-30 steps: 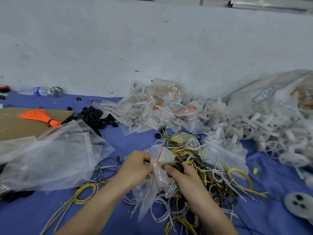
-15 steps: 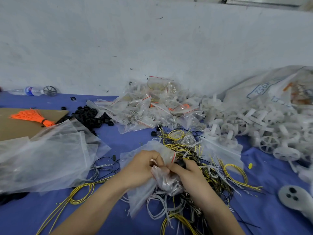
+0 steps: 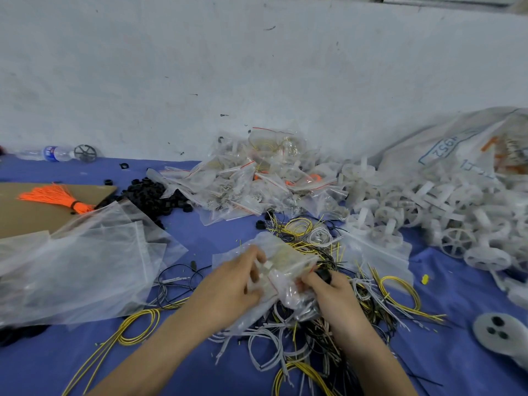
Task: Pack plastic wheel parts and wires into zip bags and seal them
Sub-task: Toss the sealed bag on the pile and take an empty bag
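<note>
Two hands pinch one zip bag [image 3: 288,260], left hand [image 3: 228,287] and right hand [image 3: 335,295] both grasping it; I'd pull its mouth taut between my fingers [image 3: 311,281] and press evenly.

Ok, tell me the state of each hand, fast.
Left hand: fingers curled, gripping the zip bag.
Right hand: pinching the same zip bag's other end, with a small black part at its fingertips.

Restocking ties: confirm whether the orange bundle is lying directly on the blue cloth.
No, the orange bundle lies on the brown cardboard sheet at the left, not on the blue cloth.
</note>
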`<move>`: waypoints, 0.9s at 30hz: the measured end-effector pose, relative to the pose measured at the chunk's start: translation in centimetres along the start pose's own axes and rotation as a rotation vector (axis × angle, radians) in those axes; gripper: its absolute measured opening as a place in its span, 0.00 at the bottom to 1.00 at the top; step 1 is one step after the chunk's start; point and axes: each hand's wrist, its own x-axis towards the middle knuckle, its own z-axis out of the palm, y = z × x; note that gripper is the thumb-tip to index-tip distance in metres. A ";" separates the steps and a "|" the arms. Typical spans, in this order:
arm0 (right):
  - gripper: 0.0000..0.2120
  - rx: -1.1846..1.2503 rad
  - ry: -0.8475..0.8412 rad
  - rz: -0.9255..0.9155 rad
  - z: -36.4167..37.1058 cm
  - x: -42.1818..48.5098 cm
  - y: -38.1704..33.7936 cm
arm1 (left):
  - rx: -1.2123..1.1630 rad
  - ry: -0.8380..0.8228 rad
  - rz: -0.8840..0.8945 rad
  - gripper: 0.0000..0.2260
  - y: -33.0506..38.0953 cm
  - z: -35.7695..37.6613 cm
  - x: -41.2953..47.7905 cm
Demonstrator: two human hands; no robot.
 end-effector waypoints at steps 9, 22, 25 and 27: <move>0.08 0.289 -0.028 0.253 -2.5 0.4 -0.1 | 0.063 0.263 -0.099 0.04 0.2 -0.1 -0.4; 0.13 1.102 -0.061 0.171 2.5 -1.6 -2.8 | -0.185 0.230 -0.203 0.06 3.8 2.9 -0.7; 0.12 0.822 0.166 0.056 2.9 -1.3 -1.1 | -0.475 0.278 -0.277 0.10 4.1 2.3 -0.5; 0.08 0.450 0.292 -0.124 3.5 -1.3 0.0 | -0.576 0.317 -0.235 0.11 4.9 2.1 -0.4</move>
